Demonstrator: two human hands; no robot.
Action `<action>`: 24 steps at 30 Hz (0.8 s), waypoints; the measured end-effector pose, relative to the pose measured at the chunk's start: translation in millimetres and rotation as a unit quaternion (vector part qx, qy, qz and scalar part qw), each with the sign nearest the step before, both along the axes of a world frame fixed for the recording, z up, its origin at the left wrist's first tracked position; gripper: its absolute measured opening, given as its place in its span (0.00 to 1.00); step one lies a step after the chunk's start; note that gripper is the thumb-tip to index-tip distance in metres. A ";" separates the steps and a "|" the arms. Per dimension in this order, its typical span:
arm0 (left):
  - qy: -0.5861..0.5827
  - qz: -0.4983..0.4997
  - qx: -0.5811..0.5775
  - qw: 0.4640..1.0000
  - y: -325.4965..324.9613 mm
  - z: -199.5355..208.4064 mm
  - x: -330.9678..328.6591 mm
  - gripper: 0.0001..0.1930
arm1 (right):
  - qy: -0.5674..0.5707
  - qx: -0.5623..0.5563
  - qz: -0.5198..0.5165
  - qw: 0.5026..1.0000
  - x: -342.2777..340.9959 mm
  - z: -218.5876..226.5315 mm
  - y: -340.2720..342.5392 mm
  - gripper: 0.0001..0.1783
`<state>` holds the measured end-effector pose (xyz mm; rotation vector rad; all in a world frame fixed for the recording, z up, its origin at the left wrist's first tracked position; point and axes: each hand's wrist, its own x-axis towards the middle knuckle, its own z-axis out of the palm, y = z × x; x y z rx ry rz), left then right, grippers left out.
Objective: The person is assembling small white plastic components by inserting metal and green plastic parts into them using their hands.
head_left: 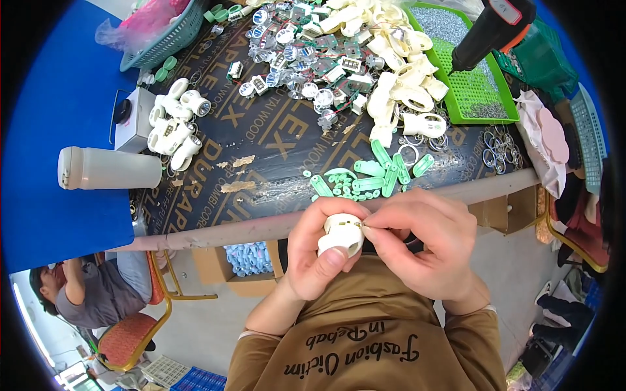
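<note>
A cream-white plastic flashlight housing (339,236) rests in my left hand (305,260), whose fingers and thumb are closed round it. A round opening shows at its lower end, and a slot with metal in it runs along its side. My right hand (427,241) pinches a tiny metal piece (358,224) against the housing's right side; the fingertips hide most of it. Both hands are in front of the table's near edge. Just beyond them lie green plastic strips (369,168) and small green buttons (342,176).
Circuit and lens assemblies (306,65) and cream housings (411,85) are heaped on the table. A green tray (482,117) holds screws beneath a power screwdriver (489,32). Metal rings (501,151) lie right. Finished-looking white lights (176,127) and a bottle (111,168) stand left.
</note>
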<state>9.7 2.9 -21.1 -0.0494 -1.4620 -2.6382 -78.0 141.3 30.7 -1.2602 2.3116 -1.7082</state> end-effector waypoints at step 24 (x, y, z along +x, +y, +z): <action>-0.048 0.096 -0.075 0.991 4.5 1.3 -5.6 0.26 | -0.113 -0.035 -0.015 0.993 5.0 -10.6 -4.9 0.02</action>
